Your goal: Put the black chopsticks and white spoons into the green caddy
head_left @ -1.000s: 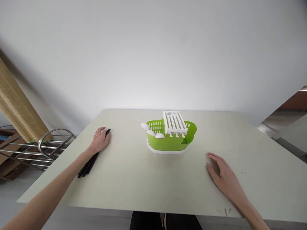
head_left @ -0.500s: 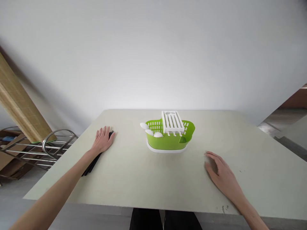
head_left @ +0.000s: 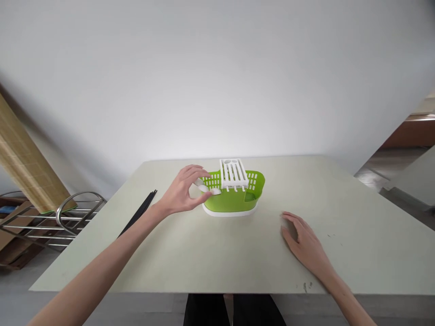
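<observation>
Pale tabletop (head_left: 220, 258) against a white wall, and a green basket (head_left: 234, 203) is sitting near the far edge with a white rack (head_left: 234, 173) on top. The left hand (head_left: 180, 194) is hovering at the basket's left end, thumb and fingers spread apart around the white spoons (head_left: 205, 187); contact unclear. The right hand (head_left: 304, 242) is lying flat and open toward the near right. Black chopsticks (head_left: 141, 212) are lying by the left edge.

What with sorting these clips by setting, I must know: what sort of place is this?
Probably a home kitchen or dining corner: a green cutlery drainer with white spoons stands on a pale table, black chopsticks lie left of it, and a metal wire rack sits on the floor.
</observation>
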Tool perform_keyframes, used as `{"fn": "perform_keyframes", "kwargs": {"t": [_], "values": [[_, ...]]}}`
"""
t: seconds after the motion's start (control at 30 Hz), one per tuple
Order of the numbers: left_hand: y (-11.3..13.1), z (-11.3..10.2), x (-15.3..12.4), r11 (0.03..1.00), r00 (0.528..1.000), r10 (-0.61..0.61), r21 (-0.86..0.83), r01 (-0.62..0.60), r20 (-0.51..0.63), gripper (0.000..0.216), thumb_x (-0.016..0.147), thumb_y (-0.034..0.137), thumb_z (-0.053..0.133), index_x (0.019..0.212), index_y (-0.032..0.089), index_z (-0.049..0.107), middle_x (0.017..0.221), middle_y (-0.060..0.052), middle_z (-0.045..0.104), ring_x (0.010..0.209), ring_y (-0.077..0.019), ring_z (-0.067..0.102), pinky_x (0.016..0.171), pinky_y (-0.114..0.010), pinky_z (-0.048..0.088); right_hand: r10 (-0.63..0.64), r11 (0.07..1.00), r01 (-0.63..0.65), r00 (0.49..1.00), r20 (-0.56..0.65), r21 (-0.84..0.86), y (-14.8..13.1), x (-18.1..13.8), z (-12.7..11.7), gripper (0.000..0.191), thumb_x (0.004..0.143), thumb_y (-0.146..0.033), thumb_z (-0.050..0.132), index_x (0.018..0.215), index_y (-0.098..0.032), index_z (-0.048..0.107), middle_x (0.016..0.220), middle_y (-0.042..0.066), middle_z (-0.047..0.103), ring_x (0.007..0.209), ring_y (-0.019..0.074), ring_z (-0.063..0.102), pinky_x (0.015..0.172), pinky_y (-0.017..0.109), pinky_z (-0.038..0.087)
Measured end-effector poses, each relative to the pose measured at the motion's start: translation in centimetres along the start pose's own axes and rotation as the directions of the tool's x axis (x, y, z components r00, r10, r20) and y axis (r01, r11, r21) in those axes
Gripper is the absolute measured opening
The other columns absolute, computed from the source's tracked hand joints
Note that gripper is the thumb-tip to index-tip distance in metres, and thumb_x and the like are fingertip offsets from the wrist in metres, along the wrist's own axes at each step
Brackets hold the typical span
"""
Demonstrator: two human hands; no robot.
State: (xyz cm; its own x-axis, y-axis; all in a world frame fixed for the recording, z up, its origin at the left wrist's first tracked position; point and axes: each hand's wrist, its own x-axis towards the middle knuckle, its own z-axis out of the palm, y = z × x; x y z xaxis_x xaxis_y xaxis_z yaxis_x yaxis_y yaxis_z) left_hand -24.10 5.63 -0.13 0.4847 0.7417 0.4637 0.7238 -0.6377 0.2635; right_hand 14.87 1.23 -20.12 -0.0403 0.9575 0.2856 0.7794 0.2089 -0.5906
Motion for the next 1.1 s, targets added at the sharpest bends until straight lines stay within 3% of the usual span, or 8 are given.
{"fn": "perform_keyframes", "kwargs": {"t": [0.13, 0.3, 0.43, 0.6, 0.87, 1.1], "values": [[0.6, 0.9, 1.7, 0.997, 0.987, 0.043, 0.062, -0.053, 0.152, 0.037, 0.091, 0.054, 0.065, 0.112, 0.026, 0.074, 0.112, -0.009, 0.077, 0.115, -0.0295, 0.066, 0.114, -0.047, 0.042, -0.011, 0.999, 0.011, 1.0, -0.006, 0.041, -0.2, 0.0, -0.1, 0.039, 0.103, -0.048, 0.043, 0.132, -0.026, 0.057, 0.149, 0.009, 0.06, 0.138, 0.0302, 0.056, 0.115, 0.053, 0.046], [0.0, 1.5, 2.6, 0.974, 0.97, 0.06, 0.199, -0.109, 0.236, 0.033, 0.095, 0.054, 0.059, 0.101, 0.026, 0.076, 0.091, -0.004, 0.077, 0.087, -0.0238, 0.069, 0.109, -0.045, 0.043, -0.008, 0.997, 0.009, 1.0, -0.018, 0.071, -0.4, 0.1, -0.1, 0.038, 0.102, -0.046, 0.043, 0.131, -0.026, 0.058, 0.148, 0.01, 0.06, 0.137, 0.03, 0.057, 0.116, 0.053, 0.045], [-1.3, 1.4, 3.1, 0.932, 0.938, 0.145, 0.274, -0.236, 0.315, 0.041, 0.102, 0.057, 0.05, 0.1, 0.025, 0.076, 0.087, -0.007, 0.075, 0.08, -0.0219, 0.068, 0.083, -0.036, 0.049, -0.018, 0.997, 0.019, 1.0, -0.014, 0.069, -0.4, 0.1, -0.1, 0.038, 0.103, -0.046, 0.043, 0.132, -0.027, 0.058, 0.149, 0.01, 0.06, 0.138, 0.0301, 0.056, 0.115, 0.052, 0.046], [-2.6, 1.4, 3.5, 0.838, 0.894, 0.36, 0.329, -0.436, 0.268, 0.045, 0.107, 0.056, 0.044, 0.1, 0.022, 0.074, 0.081, -0.006, 0.074, 0.072, -0.0176, 0.066, 0.055, -0.029, 0.034, 0.001, 0.998, -0.002, 1.0, 0.011, 0.069, -0.2, 0.1, -0.2, 0.039, 0.103, -0.047, 0.043, 0.134, -0.029, 0.058, 0.15, 0.008, 0.059, 0.138, 0.0305, 0.056, 0.113, 0.052, 0.048], [-3.7, 1.3, 4.3, 0.778, 0.842, 0.459, 0.329, -0.535, 0.283, 0.04, 0.109, 0.052, 0.043, 0.106, 0.023, 0.071, 0.076, -0.002, 0.073, 0.061, -0.0138, 0.063, 0.051, -0.029, 0.03, 0.002, 0.997, -0.003, 1.0, 0.007, 0.077, -0.4, 0.0, -0.4, 0.038, 0.103, -0.047, 0.043, 0.134, -0.03, 0.057, 0.151, 0.008, 0.059, 0.138, 0.0305, 0.056, 0.111, 0.052, 0.05], [-4.7, 1.1, 4.6, 0.696, 0.764, 0.576, 0.316, -0.645, 0.291, 0.04, 0.11, 0.05, 0.041, 0.105, 0.023, 0.07, 0.072, -0.002, 0.068, 0.058, -0.0136, 0.059, 0.051, -0.028, 0.029, -0.003, 0.998, 0.003, 1.0, 0.009, 0.058, -0.6, 0.1, -0.6, 0.037, 0.104, -0.046, 0.044, 0.134, -0.031, 0.058, 0.151, 0.007, 0.059, 0.137, 0.0302, 0.057, 0.107, 0.05, 0.054]]}}
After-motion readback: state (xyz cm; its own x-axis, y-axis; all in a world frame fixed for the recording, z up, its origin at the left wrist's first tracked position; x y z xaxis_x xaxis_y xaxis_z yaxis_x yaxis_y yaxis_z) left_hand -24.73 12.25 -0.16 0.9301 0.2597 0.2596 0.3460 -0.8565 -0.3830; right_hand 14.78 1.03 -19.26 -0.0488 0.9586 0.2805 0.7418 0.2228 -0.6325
